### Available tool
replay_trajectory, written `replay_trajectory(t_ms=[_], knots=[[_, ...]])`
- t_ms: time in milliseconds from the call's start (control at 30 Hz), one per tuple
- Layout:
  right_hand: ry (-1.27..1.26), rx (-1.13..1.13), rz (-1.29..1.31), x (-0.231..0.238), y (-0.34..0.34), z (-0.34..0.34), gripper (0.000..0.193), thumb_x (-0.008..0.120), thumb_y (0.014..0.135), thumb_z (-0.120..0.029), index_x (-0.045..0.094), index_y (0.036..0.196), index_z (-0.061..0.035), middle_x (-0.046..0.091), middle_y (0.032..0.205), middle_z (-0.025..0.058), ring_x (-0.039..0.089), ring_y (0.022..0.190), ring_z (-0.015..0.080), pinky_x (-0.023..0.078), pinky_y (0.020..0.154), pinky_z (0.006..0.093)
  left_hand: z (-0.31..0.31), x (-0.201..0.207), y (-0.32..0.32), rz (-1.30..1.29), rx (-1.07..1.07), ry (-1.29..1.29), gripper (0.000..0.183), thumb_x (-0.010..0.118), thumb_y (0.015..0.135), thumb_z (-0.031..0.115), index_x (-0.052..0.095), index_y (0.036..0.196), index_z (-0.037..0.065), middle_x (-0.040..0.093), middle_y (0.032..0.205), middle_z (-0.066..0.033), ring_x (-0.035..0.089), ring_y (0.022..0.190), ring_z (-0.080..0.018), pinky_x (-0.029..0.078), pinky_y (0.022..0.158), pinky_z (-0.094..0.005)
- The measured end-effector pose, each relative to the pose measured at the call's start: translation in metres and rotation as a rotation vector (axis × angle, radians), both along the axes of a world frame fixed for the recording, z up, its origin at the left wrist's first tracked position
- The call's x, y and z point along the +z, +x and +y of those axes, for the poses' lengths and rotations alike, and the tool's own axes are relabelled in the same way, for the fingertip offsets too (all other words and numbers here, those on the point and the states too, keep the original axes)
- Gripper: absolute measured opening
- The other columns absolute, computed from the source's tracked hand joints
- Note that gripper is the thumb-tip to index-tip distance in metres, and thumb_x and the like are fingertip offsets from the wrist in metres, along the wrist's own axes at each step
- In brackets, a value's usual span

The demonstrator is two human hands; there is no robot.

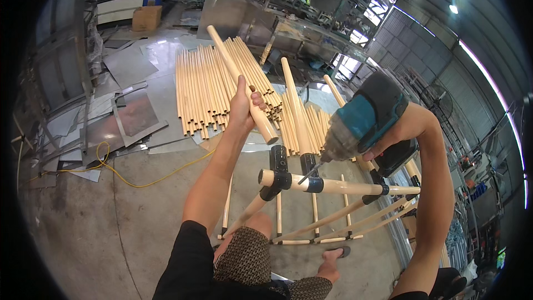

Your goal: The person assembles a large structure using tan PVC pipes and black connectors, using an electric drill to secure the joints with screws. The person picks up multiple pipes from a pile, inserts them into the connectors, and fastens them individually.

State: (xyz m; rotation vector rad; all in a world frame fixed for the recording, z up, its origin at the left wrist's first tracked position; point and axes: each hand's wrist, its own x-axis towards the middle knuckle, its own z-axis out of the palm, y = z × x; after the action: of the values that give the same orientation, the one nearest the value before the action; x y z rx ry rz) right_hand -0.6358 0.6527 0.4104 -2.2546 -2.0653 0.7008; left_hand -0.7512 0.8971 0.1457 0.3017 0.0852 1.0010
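My left hand (242, 105) is wrapped round a cream-coloured pipe (223, 50), which tilts with its lower end just above a black pipe joint (277, 158). A gap shows between the pipe and the joint's socket. In my right hand (402, 128) is a teal and black cordless driver (366, 108), its long bit (311, 171) pointing down and left close to a second black joint (313, 183). Whether the bit touches that joint I cannot tell. Both joints sit on a cream crossbar (345, 186) of a pipe frame. Another cream pipe (294, 100) rises from the second joint.
Many loose cream pipes (205, 86) lie in piles beyond the frame. Sheet-metal pieces (133, 114) and a yellow cable (119, 175) spread over the floor at left. A cardboard box (147, 18) and metal racks (333, 0) stand farther back. My legs are beside the frame's lower bars.
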Motion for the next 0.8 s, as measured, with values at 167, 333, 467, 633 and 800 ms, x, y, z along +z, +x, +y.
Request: replay_trajectory(t_ms=[167, 333, 467, 633, 800], knots=[[0.064, 0.093, -0.012, -0.004, -0.017, 0.006, 0.057, 0.096, 0.057, -0.019, 0.069, 0.102, 0.0010, 0.072, 0.093, 0.0084, 0.064, 0.082, 0.0162, 0.053, 0.079, 0.0294, -0.021, -0.002, 0.012, -0.055, -0.186, -0.074, 0.043, 0.055, 0.099, 0.050, 0.046, 0.093, 0.009, 0.039, 0.064, 0.0061, 0.040, 0.051, -0.0031, 0.036, 0.046, -0.0191], [0.177, 0.071, -0.026, 0.000, -0.029, 0.002, 0.059, 0.096, 0.057, -0.020, 0.068, 0.104, 0.0008, 0.071, 0.090, 0.0076, 0.065, 0.081, 0.0167, 0.053, 0.076, 0.0294, -0.017, -0.009, 0.013, -0.016, -0.296, -0.075, 0.039, 0.052, 0.101, 0.046, 0.044, 0.090, 0.010, 0.040, 0.063, 0.0045, 0.040, 0.051, -0.0057, 0.038, 0.048, -0.0235], [0.071, -0.313, -0.077, 0.008, -0.050, -0.004, 0.055, 0.096, 0.058, -0.019, 0.068, 0.102, -0.0007, 0.070, 0.080, 0.0046, 0.064, 0.066, 0.0136, 0.053, 0.061, 0.0277, -0.019, -0.006, 0.016, 0.030, -0.410, -0.062, 0.034, 0.052, 0.102, 0.039, 0.042, 0.093, 0.008, 0.041, 0.064, 0.0037, 0.041, 0.052, -0.0061, 0.041, 0.048, -0.0241], [0.171, -0.321, 0.034, 0.001, -0.060, -0.001, 0.049, 0.094, 0.060, -0.015, 0.068, 0.099, -0.0024, 0.068, 0.075, 0.0018, 0.059, 0.056, 0.0096, 0.048, 0.051, 0.0244, -0.037, 0.004, 0.020, 0.178, -0.457, 0.033, 0.030, 0.055, 0.102, 0.033, 0.043, 0.097, 0.006, 0.044, 0.064, 0.0032, 0.043, 0.051, -0.0059, 0.042, 0.046, -0.0223], [0.161, -0.317, 0.076, -0.001, -0.064, 0.003, 0.045, 0.093, 0.062, -0.011, 0.067, 0.098, -0.0028, 0.068, 0.074, 0.0007, 0.056, 0.054, 0.0088, 0.045, 0.047, 0.0245, -0.045, 0.000, 0.015, 0.193, -0.427, 0.057, 0.024, 0.053, 0.102, 0.028, 0.044, 0.097, 0.006, 0.046, 0.064, 0.0026, 0.046, 0.052, -0.0043, 0.043, 0.046, -0.0221]])
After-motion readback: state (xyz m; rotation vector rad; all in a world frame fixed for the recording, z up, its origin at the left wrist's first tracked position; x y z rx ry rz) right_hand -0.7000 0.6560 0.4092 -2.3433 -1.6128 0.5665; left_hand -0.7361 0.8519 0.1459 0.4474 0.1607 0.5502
